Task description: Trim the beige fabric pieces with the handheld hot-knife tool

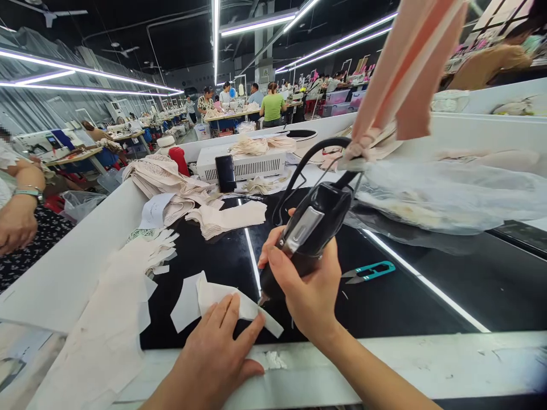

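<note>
My right hand (310, 282) is wrapped round a black corded hand tool (316, 222) with a silver lever and a small metal tip. That tip points down at the edge of a pale fabric piece (233, 300) on the glossy black tabletop (384, 296). Fingers spread and flat, my left hand (217, 347) presses on the same piece, just left of the tip. White paper-like material (187, 302) shows under its left end. Teal thread snips (371, 272) lie right of my right hand. Pink fabric strips (405, 74) are tied round the tool's cord.
Cut pale fabric (106, 307) covers the left side, with a folded stack (231, 217) further back. A phone (225, 173) leans on a vented white box (248, 162). A plastic bag (453, 193) lies at right. Another person's hand (17, 225) is beyond the left wall.
</note>
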Demonstrator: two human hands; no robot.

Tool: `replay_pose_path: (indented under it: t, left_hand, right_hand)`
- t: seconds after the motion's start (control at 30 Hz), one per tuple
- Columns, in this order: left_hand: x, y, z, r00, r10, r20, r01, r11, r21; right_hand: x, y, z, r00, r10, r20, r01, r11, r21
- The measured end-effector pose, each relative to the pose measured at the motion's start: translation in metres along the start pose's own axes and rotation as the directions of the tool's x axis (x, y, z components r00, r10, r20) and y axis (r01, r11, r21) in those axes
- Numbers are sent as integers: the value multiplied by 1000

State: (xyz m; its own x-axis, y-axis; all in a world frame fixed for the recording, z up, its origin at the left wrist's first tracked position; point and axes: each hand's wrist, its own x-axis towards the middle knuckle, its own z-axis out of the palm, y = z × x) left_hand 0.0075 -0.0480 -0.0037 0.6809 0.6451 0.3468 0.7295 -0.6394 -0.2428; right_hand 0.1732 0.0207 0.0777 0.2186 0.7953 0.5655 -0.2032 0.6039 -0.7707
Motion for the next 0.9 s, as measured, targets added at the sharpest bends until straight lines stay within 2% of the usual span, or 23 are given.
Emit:
replay_pose_path:
  t: [0.33,0.63,0.9]
  left_hand:
    - [-3,1,0,1000,-12,-21,11,998,-54]
    - [-3,-2,1,1000,-2,-2,2,999,-41]
    - [-16,-11,15,995,77,-71,-74,996,41]
  right_hand:
    - [-4,11,1,1000,9,3,-9,998,-67]
    - [2,16,8,998,54,15,-54,998,-17]
    - [4,13,5,998,54,28,-53,998,-45]
